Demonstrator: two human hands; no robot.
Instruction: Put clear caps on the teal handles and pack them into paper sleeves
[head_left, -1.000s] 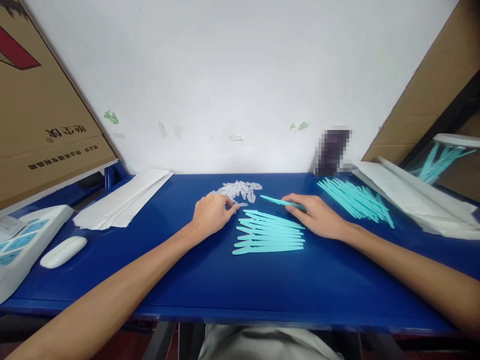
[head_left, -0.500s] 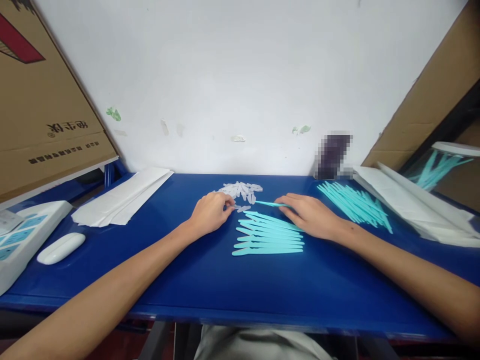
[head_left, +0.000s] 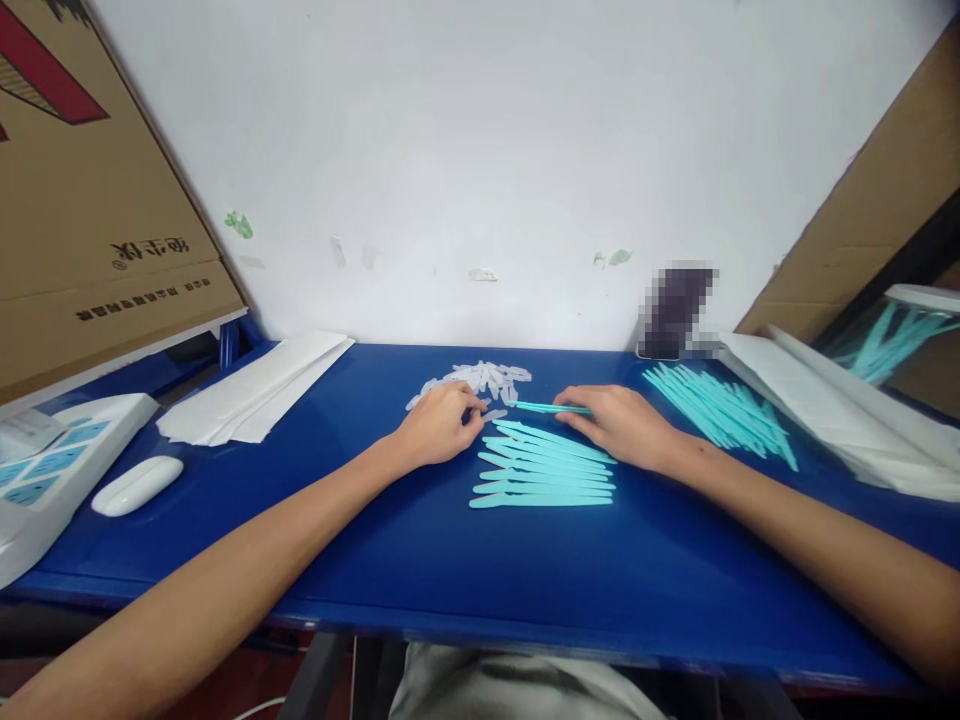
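Both my hands work at the middle of a blue table. My left hand [head_left: 442,424] is closed, its thumb and forefinger pinched together beside a pile of small translucent caps [head_left: 487,378]. Whether a cap is between those fingertips cannot be made out. My right hand [head_left: 611,425] grips slim teal eyebrow razors [head_left: 544,407], apparently two close together, with their ends pointing left toward the caps. Just in front of the hands, several more teal razors [head_left: 544,490] lie side by side in a fanned row, wide ends to the left.
A heap of teal razors [head_left: 720,415] lies on the right, beside white sheets [head_left: 847,430]. A clear tub [head_left: 900,335] holds more. On the left are folded white sheets [head_left: 255,390], a white oval case [head_left: 137,486] and a white device [head_left: 75,470]. A pixelated dark object [head_left: 677,312] leans against the wall.
My left hand has shifted slightly right, uncovering caps on its far left side. More of the teal razors in my right hand's grip now shows. The view has swung a little left.
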